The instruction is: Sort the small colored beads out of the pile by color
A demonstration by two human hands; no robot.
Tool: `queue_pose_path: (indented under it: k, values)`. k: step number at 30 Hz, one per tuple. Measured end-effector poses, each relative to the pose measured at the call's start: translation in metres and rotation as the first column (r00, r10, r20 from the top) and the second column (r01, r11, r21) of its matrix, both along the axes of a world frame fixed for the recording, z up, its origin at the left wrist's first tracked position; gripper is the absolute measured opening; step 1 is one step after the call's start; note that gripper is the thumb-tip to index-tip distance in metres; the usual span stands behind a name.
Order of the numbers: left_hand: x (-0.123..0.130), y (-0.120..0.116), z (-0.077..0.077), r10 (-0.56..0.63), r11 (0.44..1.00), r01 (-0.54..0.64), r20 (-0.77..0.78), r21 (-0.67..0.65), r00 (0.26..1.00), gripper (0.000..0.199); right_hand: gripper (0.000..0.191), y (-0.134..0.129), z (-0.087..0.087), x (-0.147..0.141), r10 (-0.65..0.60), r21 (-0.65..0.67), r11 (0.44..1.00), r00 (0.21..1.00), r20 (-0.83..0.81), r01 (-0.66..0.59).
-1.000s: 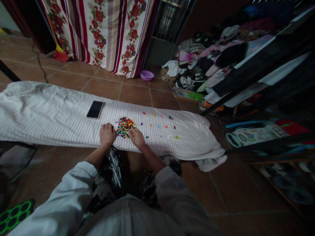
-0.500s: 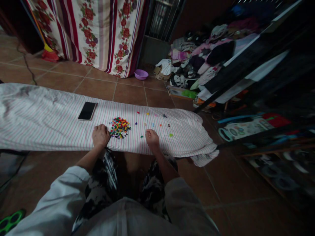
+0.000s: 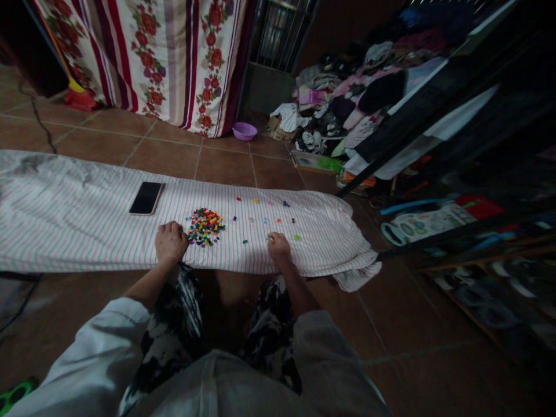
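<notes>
A heap of small multicoloured pieces [image 3: 205, 226] lies on the striped cloth [image 3: 104, 231]. My left hand [image 3: 171, 242] rests at the heap's left edge, fingers bent and close together; what lies under the fingertips is hidden. To the right, small pieces sit apart in loose rows, among them a red piece [image 3: 238, 198], a yellow piece [image 3: 255, 201] and a dark green piece [image 3: 245, 241]. My right hand [image 3: 278, 248] is pinched low over the cloth, left of a light green piece [image 3: 297, 237]. Something tiny and pale shows at its fingertips, too small to name.
A phone [image 3: 146, 198] lies on the cloth left of the heap. Beyond the cloth are a purple basin [image 3: 245, 131] on the tiled floor and a pile of clothes [image 3: 343, 98]. A dark metal bar [image 3: 369, 174] slants at the right.
My right hand has moved right across the cloth, nearer the light green piece. My left hand stays beside the heap. The whole view has shifted slightly.
</notes>
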State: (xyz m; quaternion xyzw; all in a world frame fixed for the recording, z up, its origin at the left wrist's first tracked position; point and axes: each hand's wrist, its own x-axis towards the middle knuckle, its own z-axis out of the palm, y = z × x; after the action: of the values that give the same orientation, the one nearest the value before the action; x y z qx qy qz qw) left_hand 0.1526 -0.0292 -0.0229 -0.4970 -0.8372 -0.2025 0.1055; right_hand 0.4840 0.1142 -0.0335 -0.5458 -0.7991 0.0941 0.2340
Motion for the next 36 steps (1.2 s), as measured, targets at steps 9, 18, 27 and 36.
queue_pose_path:
  k: [9, 18, 27, 36]
  values:
    - [0.0, 0.0, -0.001, 0.005, 1.0, -0.005, 0.003, 0.003, 1.0, 0.017, 0.035, 0.003, -0.008, -0.002, 0.039, 0.042, 0.998, 0.999, 0.003, -0.04]
    - [-0.001, 0.0, -0.001, -0.014, 1.0, 0.014, 0.013, 0.013, 1.0, 0.016, 0.029, 0.002, -0.007, -0.001, 0.064, 0.032, 0.998, 0.995, -0.073, -0.062]
    - [0.001, 0.001, 0.003, 0.002, 1.0, -0.001, 0.044, -0.02, 0.999, 0.017, 0.028, -0.014, 0.027, -0.039, 0.106, 0.054, 0.994, 0.977, -0.184, -0.097]
    - [-0.001, 0.001, -0.002, -0.017, 1.0, 0.015, 0.079, 0.023, 0.997, 0.023, 0.027, -0.055, 0.038, -0.151, 0.517, -0.168, 0.834, 0.851, -0.093, -0.525]
